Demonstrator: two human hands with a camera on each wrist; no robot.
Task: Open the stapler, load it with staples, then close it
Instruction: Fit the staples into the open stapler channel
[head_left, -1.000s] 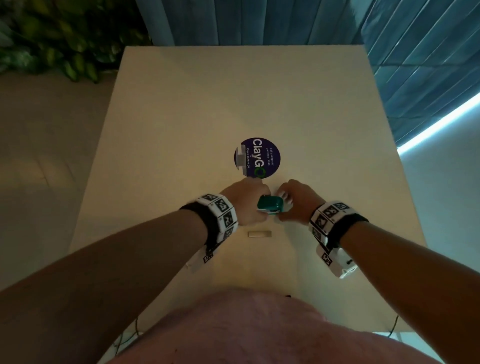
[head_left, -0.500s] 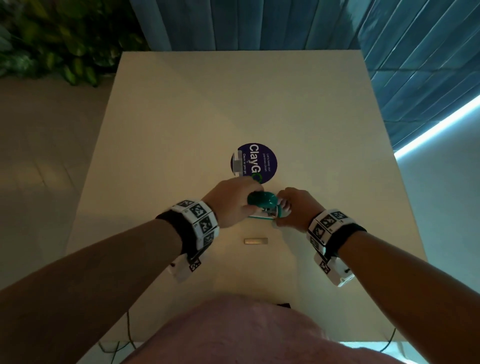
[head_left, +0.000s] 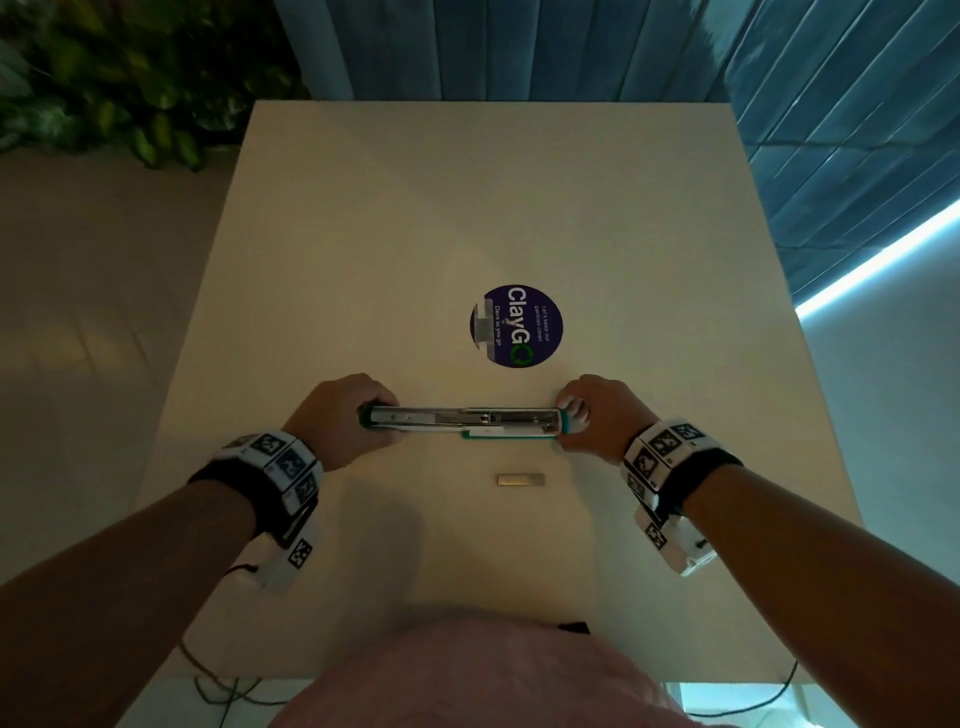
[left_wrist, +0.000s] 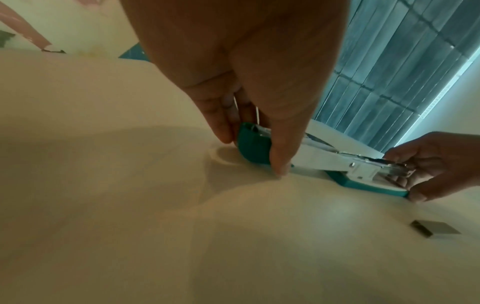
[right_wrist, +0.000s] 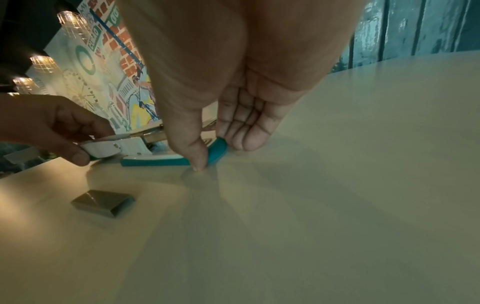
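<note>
The teal stapler (head_left: 462, 421) lies swung fully open and flat on the beige table (head_left: 467, 208), its metal staple channel facing up. My left hand (head_left: 343, 421) pinches the teal top cover end (left_wrist: 253, 148) at the left. At the other end my right hand (head_left: 597, 415) pinches the teal base (right_wrist: 218, 152) between thumb and fingers. A grey strip of staples (head_left: 521, 479) lies loose on the table just in front of the stapler, also seen as a staple strip (left_wrist: 436, 231) and staple strip (right_wrist: 102, 202) in the wrist views.
A round purple sticker (head_left: 517, 326) is stuck to the table behind the stapler. Green plants (head_left: 130, 88) stand off the far left corner, and blue blinds (head_left: 779, 78) run behind and to the right. Cables (head_left: 218, 680) hang below the near table edge.
The stapler was folded between my hands; my left hand has swung the top cover out to the left, and it now lies opened flat. The staple strip has not moved.
</note>
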